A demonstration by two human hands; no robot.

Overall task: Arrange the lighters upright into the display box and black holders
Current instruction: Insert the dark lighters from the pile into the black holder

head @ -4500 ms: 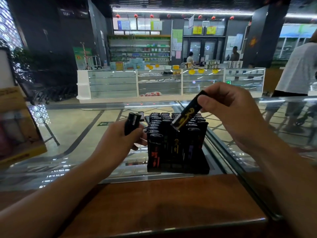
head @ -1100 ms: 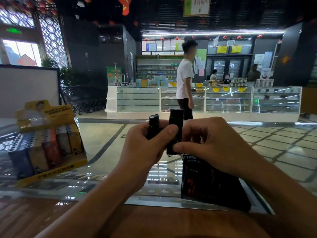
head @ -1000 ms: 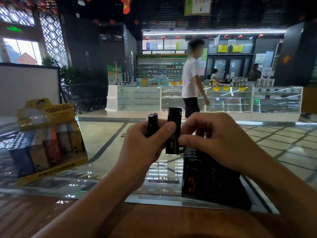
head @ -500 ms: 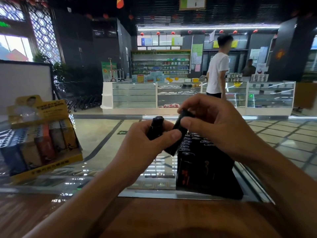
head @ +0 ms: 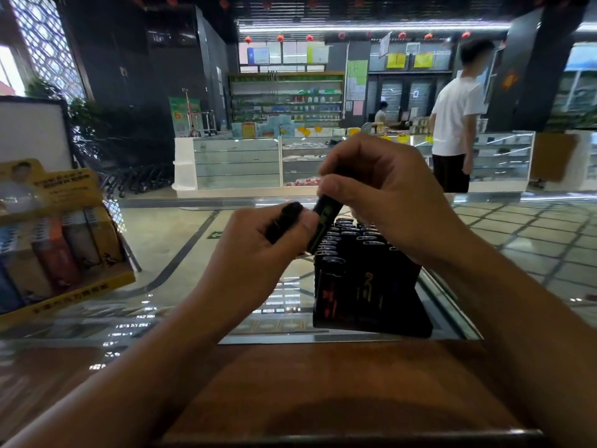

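Note:
A black holder (head: 371, 321) stands on the glass counter, packed with several upright black lighters. Just above its near left corner my right hand (head: 384, 195) pinches a black lighter (head: 324, 223) with a green mark, tilted with its lower end towards the holder. To the left of it, my left hand (head: 258, 253) grips another black lighter (head: 282, 221), and its thumb lies against the tilted lighter. At the far left a yellow display box (head: 64, 282) holds upright coloured lighters.
The glass counter (head: 168, 305) meets a wooden ledge (head: 323, 383) in front of me. A white board (head: 32, 130) stands behind the display box. Across the floor is a row of glass showcases (head: 235, 163), with a person in a white shirt (head: 455, 114) standing at the right.
My right hand drew one lighter out of my left hand, tilted it and lowered it towards the holder's near left corner. The person in white walked to the right.

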